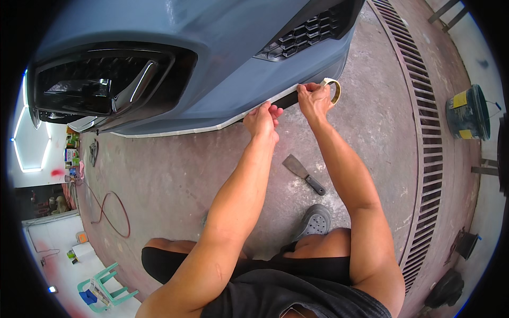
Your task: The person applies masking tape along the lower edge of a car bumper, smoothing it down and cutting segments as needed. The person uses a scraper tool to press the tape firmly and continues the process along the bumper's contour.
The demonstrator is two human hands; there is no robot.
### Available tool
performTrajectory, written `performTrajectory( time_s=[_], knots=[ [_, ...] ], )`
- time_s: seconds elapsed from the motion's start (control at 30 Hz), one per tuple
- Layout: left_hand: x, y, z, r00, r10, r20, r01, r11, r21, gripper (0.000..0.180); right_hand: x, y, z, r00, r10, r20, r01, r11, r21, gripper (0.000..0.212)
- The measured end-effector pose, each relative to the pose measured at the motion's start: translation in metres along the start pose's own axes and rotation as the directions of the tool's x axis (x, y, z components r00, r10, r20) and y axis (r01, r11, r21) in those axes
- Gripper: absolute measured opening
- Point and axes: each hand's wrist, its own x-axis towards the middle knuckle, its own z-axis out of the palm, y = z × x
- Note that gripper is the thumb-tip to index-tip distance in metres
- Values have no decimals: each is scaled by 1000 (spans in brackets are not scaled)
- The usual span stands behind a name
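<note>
A blue-grey car bumper (pixel 228 90) spans the upper part of the view. Pale masking tape (pixel 175 132) runs along its lower edge. My left hand (pixel 262 122) is closed at that edge, thumb and fingers pinching the tape strip. Further right, my right hand (pixel 316 102) grips the tape roll (pixel 338 93), whose ring shows beyond my fingers. Between both hands a short length of strip (pixel 283 94) stretches along the edge, a black lower part showing beneath it. A putty knife (pixel 304 174) with a dark handle lies on the floor below my hands.
A long drain grate (pixel 430 138) crosses the floor at the right, with a dark bucket (pixel 467 113) beyond it. A red hose (pixel 114 214) coils on the floor at the left, and a green plastic chair (pixel 108 289) lies lower left. My grey clog (pixel 315 220) is near the putty knife.
</note>
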Motion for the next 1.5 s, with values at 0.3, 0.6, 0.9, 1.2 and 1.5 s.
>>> performTrajectory(
  time_s=[0.3, 0.6, 0.9, 1.2, 1.5],
  knots=[
    [-4, 0, 5, 1000, 16, 3, -16, 1000, 23, 7, 11, 13, 5, 1000, -15, -8, 15, 999, -45, 34],
    [-2, -2, 0, 999, 42, 3, -41, 999, -12, 7, 9, 6, 0, 992, 47, 120, -51, 998, 36, 30],
    [-3, -1, 0, 999, 32, -23, -31, 999, 16, 8, 4, 6, 1, 999, -33, 11, 33, 998, -56, 36],
    [-5, -4, 6, 999, 40, -23, -40, 999, 16, 8, 8, 12, 5, 996, -68, -55, 63, 995, -81, 35],
    [-5, -2, 8, 998, 42, -40, -42, 999, 10, 10, 11, 13, 6, 1000, -15, 7, 15, 999, -45, 33]
  ],
)
